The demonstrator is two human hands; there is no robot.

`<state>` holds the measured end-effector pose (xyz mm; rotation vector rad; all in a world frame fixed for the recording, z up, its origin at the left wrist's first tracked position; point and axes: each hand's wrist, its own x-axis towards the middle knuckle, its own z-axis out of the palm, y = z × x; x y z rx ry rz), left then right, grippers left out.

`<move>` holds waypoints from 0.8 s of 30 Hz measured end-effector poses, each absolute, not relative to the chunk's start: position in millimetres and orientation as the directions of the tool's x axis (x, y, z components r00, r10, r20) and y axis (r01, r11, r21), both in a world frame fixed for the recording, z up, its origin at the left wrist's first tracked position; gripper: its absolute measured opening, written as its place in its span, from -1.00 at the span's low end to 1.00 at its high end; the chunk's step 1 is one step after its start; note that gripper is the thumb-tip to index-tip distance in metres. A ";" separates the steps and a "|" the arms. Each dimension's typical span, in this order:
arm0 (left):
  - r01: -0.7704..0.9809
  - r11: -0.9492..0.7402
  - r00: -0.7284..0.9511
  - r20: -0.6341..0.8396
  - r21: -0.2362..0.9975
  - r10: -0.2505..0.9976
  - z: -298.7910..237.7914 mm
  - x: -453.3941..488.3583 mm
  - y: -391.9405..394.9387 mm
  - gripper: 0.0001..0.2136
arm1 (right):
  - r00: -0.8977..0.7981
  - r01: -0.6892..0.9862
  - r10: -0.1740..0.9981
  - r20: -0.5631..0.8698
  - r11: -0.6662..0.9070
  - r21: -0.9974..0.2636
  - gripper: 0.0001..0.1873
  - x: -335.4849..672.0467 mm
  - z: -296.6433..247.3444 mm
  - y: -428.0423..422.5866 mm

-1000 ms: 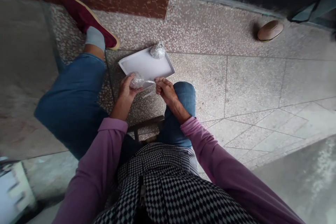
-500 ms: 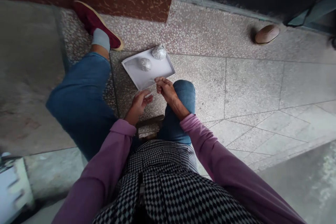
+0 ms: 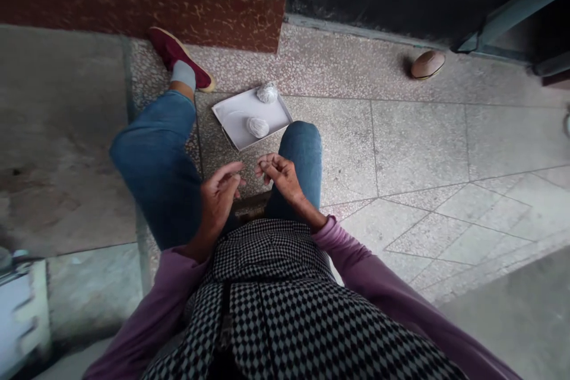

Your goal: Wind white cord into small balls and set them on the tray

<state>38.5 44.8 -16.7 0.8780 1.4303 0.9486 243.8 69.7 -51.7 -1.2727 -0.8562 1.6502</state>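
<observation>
I sit with my knees apart above a white tray (image 3: pixel 236 116) that lies on the terrazzo floor. Two plastic-wrapped balls rest in it: one (image 3: pixel 267 92) at its far corner and one (image 3: pixel 257 127) near its front edge. My left hand (image 3: pixel 219 196) hovers between my knees, fingers loosely curled and apart, holding nothing. My right hand (image 3: pixel 276 173) is beside it over my right knee, its fingers bent together as if pinching; what they hold, if anything, is too small to make out. Both hands are well short of the tray.
My left foot in a red shoe (image 3: pixel 180 57) rests by the red stone skirting. A brown oval object (image 3: pixel 427 64) lies at the far right near a dark doorway. A white box (image 3: pixel 18 309) stands at the lower left.
My left hand set the wrapped ball down in the tray, where it then shifted toward the front edge. Both hands drew back toward my lap, and the view tilted up.
</observation>
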 end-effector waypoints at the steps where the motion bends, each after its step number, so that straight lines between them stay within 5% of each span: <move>1: -0.002 0.383 -0.052 -0.382 0.924 0.923 -12.4 38.8 41.9 -0.53 | -0.117 -0.204 0.926 -0.360 -0.377 -0.904 -0.40 239.6 -50.8 61.5; 9: -0.050 0.524 0.238 -0.499 0.850 0.833 -7.0 46.7 35.1 -0.26 | -0.128 0.081 0.975 -0.179 -0.170 -0.982 -0.61 229.6 -44.1 31.4; 17: 0.310 0.315 0.264 -0.400 0.897 0.878 -5.8 24.9 35.3 -0.58 | -0.140 0.156 0.973 -0.183 -0.161 -0.975 -0.73 238.6 -53.0 39.9; 20: 0.222 0.350 0.288 -0.404 0.910 0.868 1.4 20.1 35.4 -0.57 | -0.110 0.167 0.958 -0.264 -0.244 -0.955 -0.91 240.8 -54.3 43.1; 24: -0.122 0.355 0.112 -0.343 0.927 0.933 2.1 23.6 40.3 -0.58 | -0.129 0.200 0.953 -0.275 -0.246 -0.948 -0.67 237.9 -49.5 40.2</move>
